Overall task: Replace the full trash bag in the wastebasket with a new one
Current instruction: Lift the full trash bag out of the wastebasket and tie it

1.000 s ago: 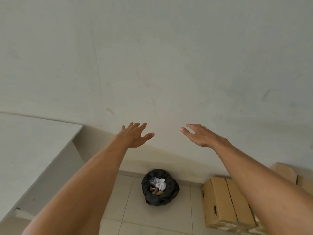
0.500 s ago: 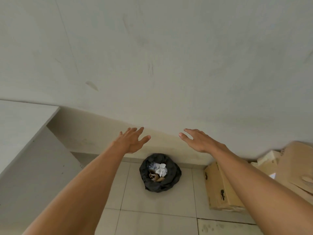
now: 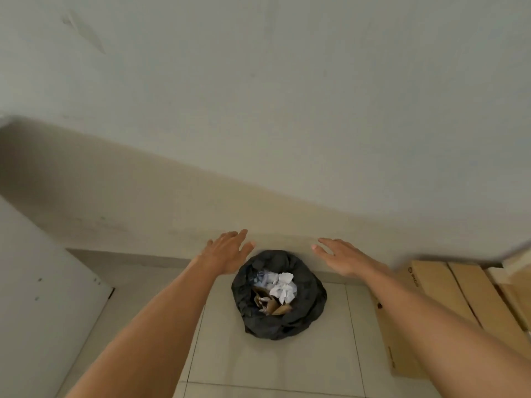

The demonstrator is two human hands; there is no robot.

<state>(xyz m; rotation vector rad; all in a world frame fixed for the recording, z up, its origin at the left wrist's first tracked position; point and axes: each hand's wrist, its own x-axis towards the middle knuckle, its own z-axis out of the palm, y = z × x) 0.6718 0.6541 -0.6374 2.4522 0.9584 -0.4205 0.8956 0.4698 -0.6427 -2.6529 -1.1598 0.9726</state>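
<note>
- The left hand (image 3: 227,252) reaches forward with its palm down and its fingers spread wide, holding nothing.
- The right hand (image 3: 340,257) reaches out beside it in the same way, fingers splayed and empty.
- The wastebasket (image 3: 278,295) stands on the tiled floor (image 3: 218,349) in the gap between the two hands and below them, against the foot of the wall (image 3: 258,110).
- A black trash bag (image 3: 311,294) lines it and folds over its rim, so the basket's own sides are hidden.
- Neither hand touches the bag; the left hand's thumb is near its upper left edge, and the right hand is a little farther off.
- Inside the bag lie crumpled white paper (image 3: 283,287) and brown cardboard scraps (image 3: 271,307), filling it close to the top.
- To the right of the right hand, partly behind its forearm, cardboard boxes (image 3: 448,285) lie on the floor.
- To the left of the left forearm stands a white panel (image 3: 43,282) with small dark holes.
</note>
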